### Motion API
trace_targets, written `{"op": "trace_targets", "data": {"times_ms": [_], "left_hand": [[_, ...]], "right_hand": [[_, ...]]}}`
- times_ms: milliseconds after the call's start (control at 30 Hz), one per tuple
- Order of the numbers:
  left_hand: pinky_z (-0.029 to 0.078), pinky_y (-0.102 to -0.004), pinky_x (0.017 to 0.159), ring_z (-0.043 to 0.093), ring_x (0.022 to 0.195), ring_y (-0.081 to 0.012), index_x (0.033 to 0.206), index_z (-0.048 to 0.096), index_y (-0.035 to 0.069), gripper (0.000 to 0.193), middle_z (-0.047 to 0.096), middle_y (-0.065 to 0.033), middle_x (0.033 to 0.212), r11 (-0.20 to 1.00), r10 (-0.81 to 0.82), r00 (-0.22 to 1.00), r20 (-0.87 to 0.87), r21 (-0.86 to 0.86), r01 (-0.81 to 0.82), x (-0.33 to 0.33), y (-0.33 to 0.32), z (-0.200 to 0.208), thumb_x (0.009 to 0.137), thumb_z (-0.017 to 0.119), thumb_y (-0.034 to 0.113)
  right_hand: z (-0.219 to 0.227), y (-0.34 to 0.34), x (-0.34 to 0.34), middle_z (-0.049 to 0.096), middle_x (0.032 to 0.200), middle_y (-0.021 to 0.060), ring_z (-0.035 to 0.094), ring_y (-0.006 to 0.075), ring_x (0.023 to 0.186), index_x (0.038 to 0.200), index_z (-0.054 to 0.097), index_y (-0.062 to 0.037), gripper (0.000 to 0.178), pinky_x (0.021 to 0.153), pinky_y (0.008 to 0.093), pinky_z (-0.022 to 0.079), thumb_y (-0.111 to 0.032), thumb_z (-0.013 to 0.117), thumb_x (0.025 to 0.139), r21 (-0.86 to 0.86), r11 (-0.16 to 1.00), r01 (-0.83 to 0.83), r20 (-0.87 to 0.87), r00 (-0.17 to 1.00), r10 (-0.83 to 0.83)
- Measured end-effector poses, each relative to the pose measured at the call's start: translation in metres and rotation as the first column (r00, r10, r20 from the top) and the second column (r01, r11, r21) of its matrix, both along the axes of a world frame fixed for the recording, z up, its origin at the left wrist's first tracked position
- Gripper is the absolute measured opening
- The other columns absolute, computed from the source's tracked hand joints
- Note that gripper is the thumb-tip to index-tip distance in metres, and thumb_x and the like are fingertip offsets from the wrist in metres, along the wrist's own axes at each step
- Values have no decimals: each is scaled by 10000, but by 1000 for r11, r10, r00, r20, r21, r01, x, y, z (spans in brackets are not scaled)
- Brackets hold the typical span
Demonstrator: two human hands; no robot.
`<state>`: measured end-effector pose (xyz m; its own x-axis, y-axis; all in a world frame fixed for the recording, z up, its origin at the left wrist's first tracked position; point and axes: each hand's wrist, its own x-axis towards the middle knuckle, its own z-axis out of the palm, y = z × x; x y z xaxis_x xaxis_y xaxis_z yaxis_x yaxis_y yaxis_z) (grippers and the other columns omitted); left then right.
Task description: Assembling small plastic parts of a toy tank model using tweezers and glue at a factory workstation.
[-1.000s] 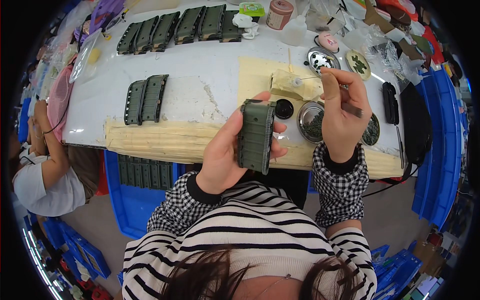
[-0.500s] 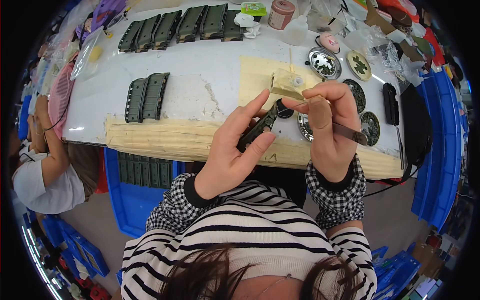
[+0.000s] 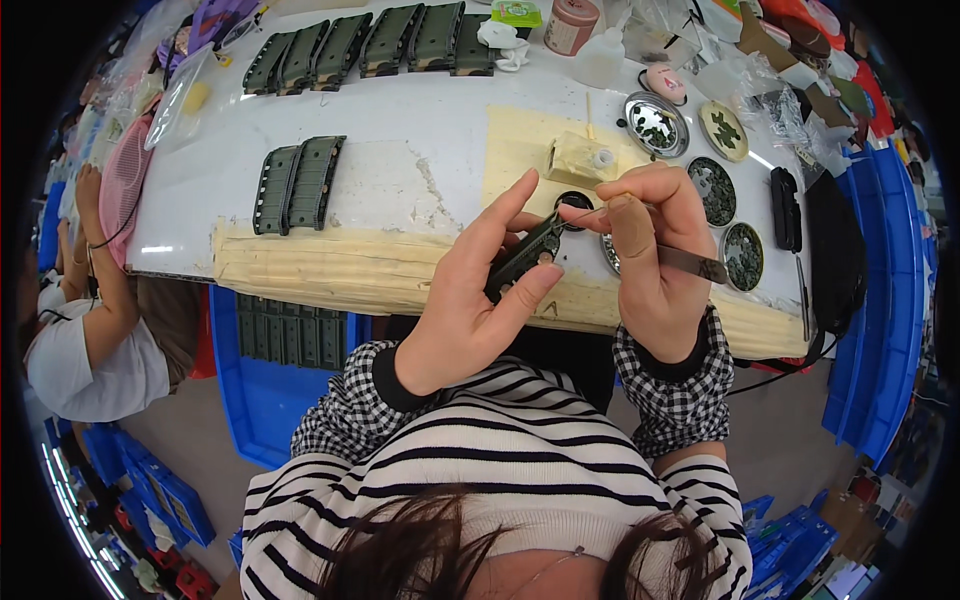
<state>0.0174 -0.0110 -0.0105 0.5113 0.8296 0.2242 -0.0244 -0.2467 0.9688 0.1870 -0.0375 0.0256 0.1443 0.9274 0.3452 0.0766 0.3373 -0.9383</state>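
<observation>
My left hand (image 3: pixel 455 300) grips a long dark green casing (image 3: pixel 522 258), its thumb along the near side and the fingers behind. The casing slants up toward my right hand (image 3: pixel 650 280). My right hand is closed in a pinch, holding a thin stick (image 3: pixel 592 211) whose tip meets the casing's upper end. A flat metal strip (image 3: pixel 692 263), possibly tweezers, also sits in that hand and juts out past the palm. A tan bandage (image 3: pixel 631 228) wraps the right thumb. Behind the hands lie a small black round dish (image 3: pixel 575 203) and a tape-wrapped block (image 3: pixel 570 160) with a white nozzle.
Two green casings (image 3: pixel 298 185) lie left on the table, with a row of several more (image 3: pixel 385 45) at the back. Dishes of small green pieces (image 3: pixel 743 257) stand right. A blue bin (image 3: pixel 275 400) holds more casings below the edge. Another person (image 3: pixel 95 350) sits at left.
The table has shifted slightly in the picture. My hands keep nearly the same pose, and the casing has turned a little, its upper end still by the right fingertips.
</observation>
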Motion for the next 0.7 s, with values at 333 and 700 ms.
{"op": "trace_targets", "data": {"times_ms": [333,700], "left_hand": [[404,-282,954,521,1088,-147,1444,317,-10,560,531,-113,1270,943,-181,948,261,-228,242,-7,10,-3,965,555,157],[442,-417,993,571,1159,-302,1373,389,-45,647,504,-278,1329,860,-319,877,360,-280,427,-19,14,-19,974,476,458]], "right_hand": [[-1,20,22,584,867,67,637,142,746,975,578,35,103,627,250,527,-58,582,933,106,947,302,236,918,-319],[-13,27,32,565,860,97,609,253,679,1031,648,-50,319,566,334,481,66,632,734,205,924,324,694,617,-371]]}}
